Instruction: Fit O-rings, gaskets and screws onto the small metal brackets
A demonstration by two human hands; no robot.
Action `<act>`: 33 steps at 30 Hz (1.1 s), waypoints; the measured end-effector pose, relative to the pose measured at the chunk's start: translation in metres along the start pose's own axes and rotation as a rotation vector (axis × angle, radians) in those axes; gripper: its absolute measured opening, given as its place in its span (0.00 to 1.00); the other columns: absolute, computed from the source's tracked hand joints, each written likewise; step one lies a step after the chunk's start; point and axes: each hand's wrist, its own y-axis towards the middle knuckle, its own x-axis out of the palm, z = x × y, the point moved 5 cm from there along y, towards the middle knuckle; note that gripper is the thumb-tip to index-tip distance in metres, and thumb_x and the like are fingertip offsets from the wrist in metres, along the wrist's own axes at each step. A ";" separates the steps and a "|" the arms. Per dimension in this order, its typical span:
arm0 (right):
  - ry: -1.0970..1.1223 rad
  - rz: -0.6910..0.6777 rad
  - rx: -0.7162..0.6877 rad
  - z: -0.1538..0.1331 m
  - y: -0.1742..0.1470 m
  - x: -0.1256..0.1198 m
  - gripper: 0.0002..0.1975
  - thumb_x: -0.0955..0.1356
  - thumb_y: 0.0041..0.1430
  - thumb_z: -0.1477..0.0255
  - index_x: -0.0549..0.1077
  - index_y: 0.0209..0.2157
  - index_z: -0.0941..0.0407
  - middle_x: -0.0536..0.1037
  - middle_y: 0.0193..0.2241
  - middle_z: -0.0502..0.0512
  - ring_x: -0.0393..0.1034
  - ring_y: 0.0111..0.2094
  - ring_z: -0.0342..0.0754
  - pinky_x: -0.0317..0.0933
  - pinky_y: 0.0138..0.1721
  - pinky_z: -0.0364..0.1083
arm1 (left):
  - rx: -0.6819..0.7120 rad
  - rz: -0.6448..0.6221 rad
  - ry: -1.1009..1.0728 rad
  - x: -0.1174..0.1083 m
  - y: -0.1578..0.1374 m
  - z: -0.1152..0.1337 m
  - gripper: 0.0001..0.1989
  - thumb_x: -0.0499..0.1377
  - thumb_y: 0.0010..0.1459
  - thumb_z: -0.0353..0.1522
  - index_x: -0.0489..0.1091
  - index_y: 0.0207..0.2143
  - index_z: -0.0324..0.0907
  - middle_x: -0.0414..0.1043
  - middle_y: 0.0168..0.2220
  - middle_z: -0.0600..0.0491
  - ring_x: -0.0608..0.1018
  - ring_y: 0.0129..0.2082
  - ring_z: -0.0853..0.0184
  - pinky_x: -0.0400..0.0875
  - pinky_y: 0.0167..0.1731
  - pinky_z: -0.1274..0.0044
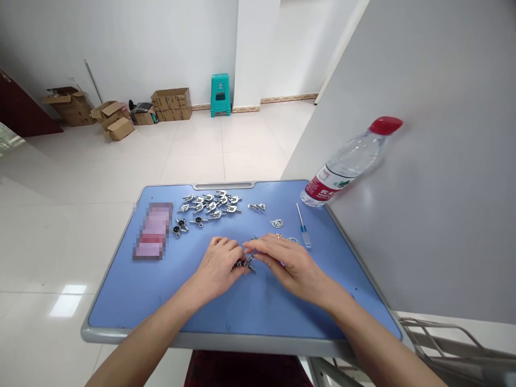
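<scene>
My left hand (220, 266) is closed around a small silvery metal fitting (246, 263), gripping it between thumb and curled fingers just above the desk. At the fitting's right side, the thumb and index finger of my right hand (288, 263) come together on its upper end. What exactly they pinch is too small to make out. Beyond my left hand lie several similar metal fittings (210, 206) in a cluster. A few fittings with round black inserts (199, 221) sit nearer. Flat metal plates (277, 223) lie past my right hand, which partly hides some of them.
The blue desk (169, 306) carries a blue-handled screwdriver (303, 228), a few small metal pieces (257, 206) and a pixelated purplish rectangle (153, 231). A red-capped water bottle (342, 166) leans at the right wall panel. Cardboard boxes (171, 105) and a teal stool (220, 94) stand behind.
</scene>
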 end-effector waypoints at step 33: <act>-0.025 0.090 0.141 0.010 -0.003 0.000 0.07 0.63 0.65 0.75 0.71 0.42 0.55 0.78 0.32 0.53 0.70 0.33 0.47 0.64 0.35 0.46 | -0.007 -0.003 0.005 -0.002 0.001 0.000 0.09 0.64 0.57 0.31 0.65 0.30 0.42 0.70 0.32 0.58 0.71 0.35 0.66 0.59 0.44 0.71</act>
